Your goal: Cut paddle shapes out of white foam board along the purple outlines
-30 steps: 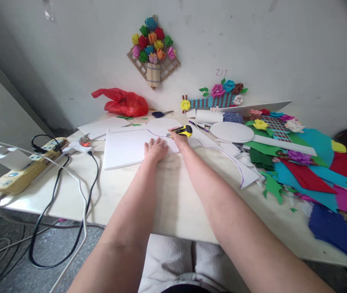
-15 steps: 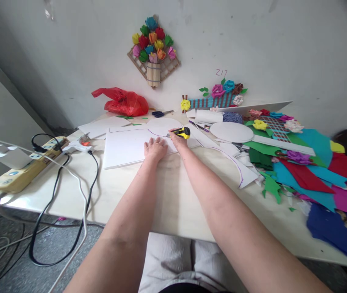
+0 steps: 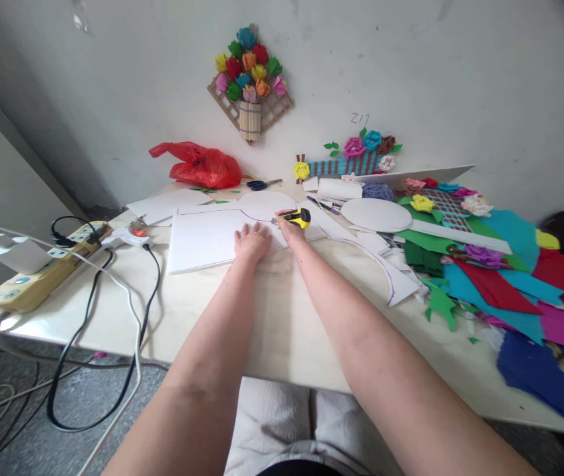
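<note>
My left hand (image 3: 252, 241) lies flat, fingers spread, pressing down a white foam board (image 3: 202, 239) on the table. My right hand (image 3: 289, 228) is closed round a yellow and black utility knife (image 3: 295, 216), whose tip rests on the board along a drawn purple curve just right of my left fingers. A white disc (image 3: 266, 200) lies right behind the knife.
A yellow power strip (image 3: 38, 274) with cables and a white glue gun (image 3: 127, 237) lie at the left. A red plastic bag (image 3: 202, 168) and blue scissors (image 3: 260, 185) sit by the wall. Coloured felt sheets (image 3: 504, 284), paper flowers and another white disc (image 3: 375, 215) cover the right.
The knife and my right hand have crept a little to the left along the drawn curve. My left hand has stayed put.
</note>
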